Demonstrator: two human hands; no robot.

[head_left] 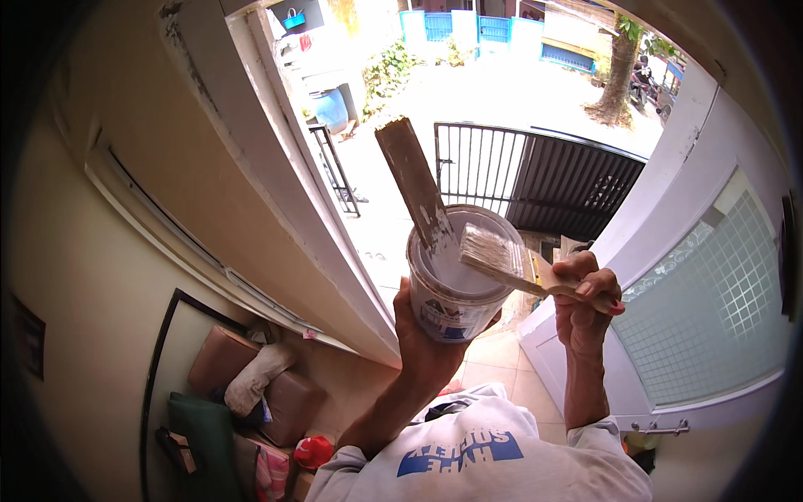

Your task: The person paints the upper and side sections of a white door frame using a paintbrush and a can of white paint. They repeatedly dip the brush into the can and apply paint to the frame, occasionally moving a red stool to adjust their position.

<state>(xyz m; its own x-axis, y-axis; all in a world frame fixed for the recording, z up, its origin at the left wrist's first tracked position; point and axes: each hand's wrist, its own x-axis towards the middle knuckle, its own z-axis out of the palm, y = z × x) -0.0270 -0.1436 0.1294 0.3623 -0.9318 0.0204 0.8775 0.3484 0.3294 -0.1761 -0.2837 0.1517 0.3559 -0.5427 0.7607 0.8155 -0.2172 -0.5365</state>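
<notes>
My left hand [428,350] is wrapped around the white tub [456,318], thumb up its side, holding it in front of my chest. My right hand [587,293] has fingers closed on the handle of the paintbrush [498,256], bristles over the tub's mouth. Tub's open, pale paint [468,278] inside; wooden stick [410,174] leans in it, lower end smeared white. So opening is done; brush looks whitened, fresh load or not, can't tell. Paint's not used up. Door frame [226,105] has chipped patches; no stroke underway, fresh coat anywhere unclear.
</notes>
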